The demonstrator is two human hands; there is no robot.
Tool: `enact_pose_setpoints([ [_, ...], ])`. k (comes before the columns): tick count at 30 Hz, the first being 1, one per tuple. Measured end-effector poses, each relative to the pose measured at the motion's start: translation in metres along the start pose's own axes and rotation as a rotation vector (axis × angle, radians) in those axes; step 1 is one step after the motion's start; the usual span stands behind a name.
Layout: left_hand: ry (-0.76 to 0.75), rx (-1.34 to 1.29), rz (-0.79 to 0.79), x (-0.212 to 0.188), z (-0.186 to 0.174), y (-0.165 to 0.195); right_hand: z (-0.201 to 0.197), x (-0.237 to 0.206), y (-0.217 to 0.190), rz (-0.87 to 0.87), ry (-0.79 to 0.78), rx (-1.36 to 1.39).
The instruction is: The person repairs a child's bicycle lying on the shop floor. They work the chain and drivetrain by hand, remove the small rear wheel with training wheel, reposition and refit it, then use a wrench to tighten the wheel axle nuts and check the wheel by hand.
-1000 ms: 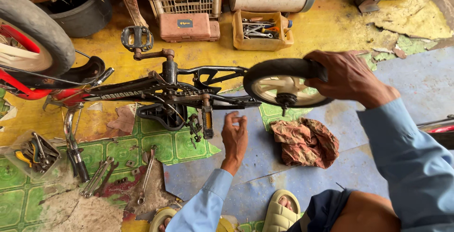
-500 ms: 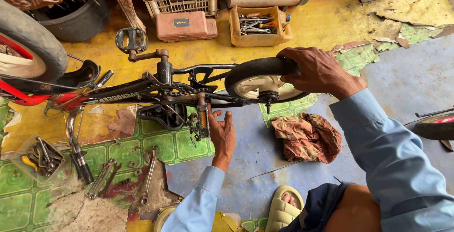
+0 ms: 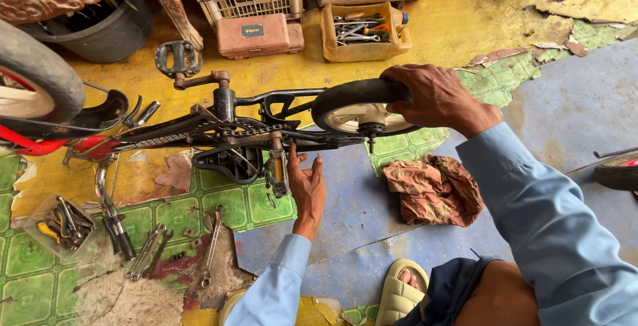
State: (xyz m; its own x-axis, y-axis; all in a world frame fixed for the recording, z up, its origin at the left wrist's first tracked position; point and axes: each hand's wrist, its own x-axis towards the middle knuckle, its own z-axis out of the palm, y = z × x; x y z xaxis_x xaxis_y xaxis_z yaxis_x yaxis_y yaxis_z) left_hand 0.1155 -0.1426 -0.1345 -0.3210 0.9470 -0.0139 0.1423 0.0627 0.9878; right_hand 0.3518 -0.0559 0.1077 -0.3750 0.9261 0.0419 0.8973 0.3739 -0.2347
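Right hand (image 3: 435, 97) clamped over the top of the small black-tyred rear wheel with a cream plastic rim (image 3: 359, 107), fingers wrapped round the tread. Left hand (image 3: 308, 186) flat and spread, holding nothing, fingertips just under the black chainstay of the small black bicycle frame (image 3: 219, 126) lying on its side. Wheel sits at the rear fork end, axle nut (image 3: 371, 133) just below the right-hand grip.

Judgement: best done by keeping the wheel steadied from above and the frame supported from below, axle kept square in the dropouts, chain watched.

Outward: rusty pedal (image 3: 277, 166) beside left thumb; crumpled reddish rag (image 3: 435, 190) below the wheel; open-ended spanners (image 3: 149, 253) well left on the green tiled floor (image 3: 40, 259); yellow plastic tool tray (image 3: 364, 32) beyond the wheel.
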Motion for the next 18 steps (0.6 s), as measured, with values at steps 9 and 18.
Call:
enact_pose_setpoints([
  [9,-0.025,-0.079,-0.077,0.003,-0.002,0.01,0.013,0.007,0.004,-0.063,-0.017,0.063],
  [18,-0.147,-0.192,-0.146,0.002,-0.002,0.029,0.017,0.013,0.0,-0.016,-0.044,0.067],
])
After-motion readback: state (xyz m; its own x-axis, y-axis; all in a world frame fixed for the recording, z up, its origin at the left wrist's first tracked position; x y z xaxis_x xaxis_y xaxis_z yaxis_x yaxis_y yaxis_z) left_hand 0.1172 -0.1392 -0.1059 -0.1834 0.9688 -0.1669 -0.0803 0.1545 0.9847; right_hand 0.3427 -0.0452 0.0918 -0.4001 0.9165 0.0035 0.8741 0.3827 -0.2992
